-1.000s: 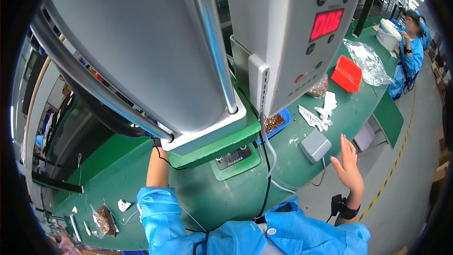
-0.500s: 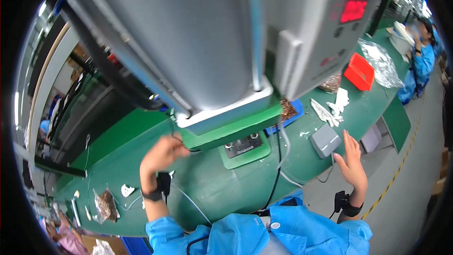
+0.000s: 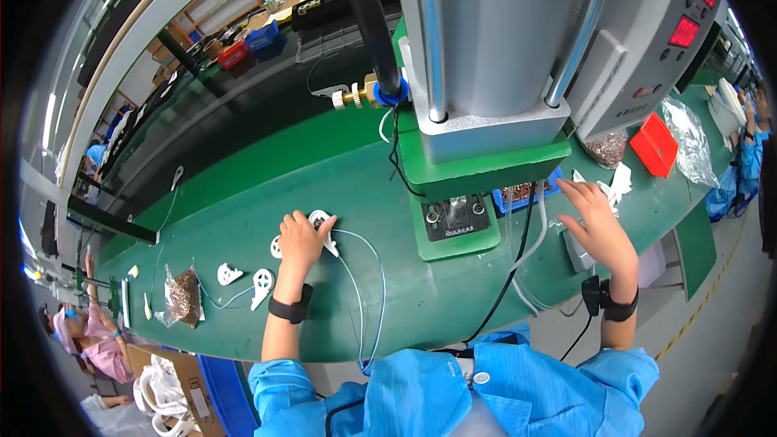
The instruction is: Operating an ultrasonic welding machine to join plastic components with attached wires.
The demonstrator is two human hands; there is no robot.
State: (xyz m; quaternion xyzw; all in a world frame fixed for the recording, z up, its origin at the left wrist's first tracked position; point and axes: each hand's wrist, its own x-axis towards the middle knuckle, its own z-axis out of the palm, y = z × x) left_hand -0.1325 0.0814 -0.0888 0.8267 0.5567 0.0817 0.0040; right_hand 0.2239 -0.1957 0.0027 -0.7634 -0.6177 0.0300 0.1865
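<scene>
The left hand [image 3: 301, 239] lies palm-down on the long green workbench [image 3: 243, 218], its forearm running straight up from the lower edge with a black band at the wrist. Its fingers curl over a small white plastic wheel-shaped part [image 3: 320, 219] from which a thin pale blue wire [image 3: 368, 275] loops down toward the bench's near edge; the grip looks closed on the part, though the fingers hide most of it. Another white piece peeks out just left of the hand.

The right hand [image 3: 597, 222] reaches forward and to the left, fingers stretched out and spread, holding nothing. It hovers over a small grey box [image 3: 576, 252] on the bench, fingertips close to a blue tray of small brown metal pieces [image 3: 518, 193]. This wrist also carries a black band.

Between the two hands stands a grey press machine on a green base [image 3: 486, 166], with a small black fixture plate [image 3: 456, 220] below its head.

Farther left on the bench lie two more white plastic wheel parts [image 3: 247, 282] and a clear bag of brown pieces [image 3: 184, 293]. A red bin [image 3: 654, 144] sits well to the right.
</scene>
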